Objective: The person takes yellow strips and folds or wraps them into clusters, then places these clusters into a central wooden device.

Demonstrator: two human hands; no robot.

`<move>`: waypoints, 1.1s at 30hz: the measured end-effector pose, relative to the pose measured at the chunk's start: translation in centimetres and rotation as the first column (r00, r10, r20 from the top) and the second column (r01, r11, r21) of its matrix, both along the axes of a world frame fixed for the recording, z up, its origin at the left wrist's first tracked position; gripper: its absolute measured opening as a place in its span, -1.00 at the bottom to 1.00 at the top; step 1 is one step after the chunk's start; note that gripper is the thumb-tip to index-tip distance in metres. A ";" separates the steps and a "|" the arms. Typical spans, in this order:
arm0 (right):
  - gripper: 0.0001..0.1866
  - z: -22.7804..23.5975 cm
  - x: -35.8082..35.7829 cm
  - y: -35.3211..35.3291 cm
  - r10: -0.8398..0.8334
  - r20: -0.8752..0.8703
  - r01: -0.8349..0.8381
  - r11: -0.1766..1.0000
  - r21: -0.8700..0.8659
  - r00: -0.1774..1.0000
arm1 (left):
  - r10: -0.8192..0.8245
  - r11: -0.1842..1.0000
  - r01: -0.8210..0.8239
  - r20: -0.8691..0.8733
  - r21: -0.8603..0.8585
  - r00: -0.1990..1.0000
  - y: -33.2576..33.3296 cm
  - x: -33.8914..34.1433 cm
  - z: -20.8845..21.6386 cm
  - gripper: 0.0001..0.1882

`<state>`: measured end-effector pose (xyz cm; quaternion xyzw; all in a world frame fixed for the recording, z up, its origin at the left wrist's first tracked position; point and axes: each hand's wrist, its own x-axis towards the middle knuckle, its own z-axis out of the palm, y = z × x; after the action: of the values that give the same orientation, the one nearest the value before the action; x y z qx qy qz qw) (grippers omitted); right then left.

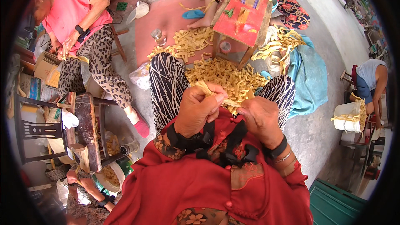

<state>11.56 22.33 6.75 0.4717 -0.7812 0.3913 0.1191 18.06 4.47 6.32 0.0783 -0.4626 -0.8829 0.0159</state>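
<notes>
My left hand [199, 109] is closed in a pinch on a pale yellow, flexible strip [230, 103] in front of my chest. The other end of this strip sits between the pinched thumb and fingers of my right hand [262, 118]. One part of it sticks up above my left fingers. Just beyond my hands, between my knees, lies a large heap of short, folded or knotted yellow pieces [223, 75]. I cannot make out what the strip is made of.
Ahead stands a small wooden table with a red top [241, 16]. Long yellow strips [283, 43] lie beside a teal cloth [308, 79] at the right. A glass jar [158, 36] stands near more pieces. Other people sit around, one at the left holding a strip [79, 57].
</notes>
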 end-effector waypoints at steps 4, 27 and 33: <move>-0.82 0.4 -0.3 1.4 0.004 -0.036 -0.001 0.997 0.076 0.999 | 0.056 0.998 -0.056 -0.056 0.002 0.997 0.1 0.6 -0.1 -0.91; -0.69 2.7 -3.5 -0.4 0.255 -0.443 -0.130 0.947 0.293 0.860 | -0.627 0.776 0.579 0.208 0.250 0.751 -1.4 -2.1 0.5 -0.73; -0.69 1.9 -3.6 -0.1 0.137 -0.078 -0.110 0.952 0.287 0.987 | -0.682 0.729 0.671 0.073 0.136 0.727 -2.2 -1.8 1.4 -0.67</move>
<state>7.91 22.26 8.69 0.5501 -0.7912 0.2593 0.0636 16.26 2.25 7.69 -0.0431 -0.4147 -0.8436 -0.3383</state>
